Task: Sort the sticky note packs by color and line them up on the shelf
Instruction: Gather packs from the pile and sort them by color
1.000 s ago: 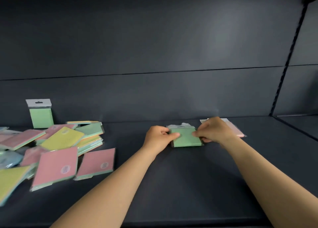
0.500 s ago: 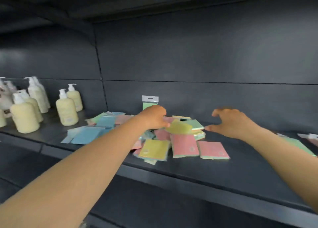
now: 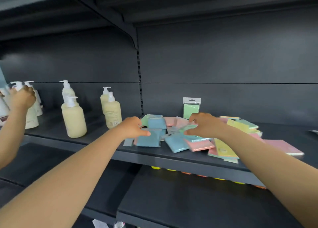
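Shelf (image 3: 154,156) front edge nearest, left hand (image 3: 132,127) grip pinching a blue pack (image 3: 148,140) at the pile's left, right hand (image 3: 204,125) grip curled on a green pack (image 3: 187,128), upright green pack (image 3: 191,109) behind, bottles (image 3: 74,119) far left.

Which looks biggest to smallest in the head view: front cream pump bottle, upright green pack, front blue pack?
1. front cream pump bottle
2. front blue pack
3. upright green pack, though it stands farther back, so unsure.
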A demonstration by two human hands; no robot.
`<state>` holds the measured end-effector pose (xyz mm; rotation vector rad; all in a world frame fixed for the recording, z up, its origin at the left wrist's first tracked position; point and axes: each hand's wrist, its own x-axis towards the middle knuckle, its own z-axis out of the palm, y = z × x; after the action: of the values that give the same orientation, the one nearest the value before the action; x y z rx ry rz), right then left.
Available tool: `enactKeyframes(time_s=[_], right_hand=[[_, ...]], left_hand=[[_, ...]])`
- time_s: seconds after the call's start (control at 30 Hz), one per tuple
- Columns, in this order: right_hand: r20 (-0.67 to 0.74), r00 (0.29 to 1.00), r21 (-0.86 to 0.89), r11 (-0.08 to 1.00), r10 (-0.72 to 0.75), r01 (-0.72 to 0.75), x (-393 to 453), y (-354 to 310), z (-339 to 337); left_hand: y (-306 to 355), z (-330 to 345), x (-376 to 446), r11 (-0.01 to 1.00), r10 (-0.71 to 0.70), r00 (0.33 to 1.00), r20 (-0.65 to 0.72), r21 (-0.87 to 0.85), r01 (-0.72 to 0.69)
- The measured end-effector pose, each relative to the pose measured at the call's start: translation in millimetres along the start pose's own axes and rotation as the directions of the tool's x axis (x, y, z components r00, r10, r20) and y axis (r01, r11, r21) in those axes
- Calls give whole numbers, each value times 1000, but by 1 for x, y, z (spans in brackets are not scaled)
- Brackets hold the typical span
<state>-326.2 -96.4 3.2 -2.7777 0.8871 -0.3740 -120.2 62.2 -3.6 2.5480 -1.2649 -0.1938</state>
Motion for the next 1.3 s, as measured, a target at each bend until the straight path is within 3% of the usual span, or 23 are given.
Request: enactKeyframes(time_s=[0.13,0.3,0.5,0.6,0.77,0.93,1.03,1.17,1.3], right_hand=[[52,998,62,998,29,-32,25,-15,11],[102,995,163,987,-13,-3,61,-19,20],[169,986,204,978,11,-46,124,-23,42],[208,978,174,983,26,-63,150,-27,56],[219,973,124,986,79,-108,181,-35,74],[303,951,147,984,51,-100,192,-32,82],[298,952,124,987,62,-103,195,-32,82],[293,951,84,988,98,-128,193,-34,81],[348,934,248,952,83,-177,190,-34,82]], left_hand=[[-19,22,12,993,54,997,54,-112,-47],[-31,30,51,998,63,986,152,11,-65],[-46,15,93,993,102,943,317,27,-116],[-66,18,108,995,93,951,294,1,-98],[-92,30,111,963,96,980,175,-264,-48],[-105,42,99,727,122,988,92,-687,-26],[-110,46,100,648,99,994,42,-761,-33],[-109,45,101,635,89,996,12,-771,-48],[-109,44,101,620,71,997,13,-784,-34]])
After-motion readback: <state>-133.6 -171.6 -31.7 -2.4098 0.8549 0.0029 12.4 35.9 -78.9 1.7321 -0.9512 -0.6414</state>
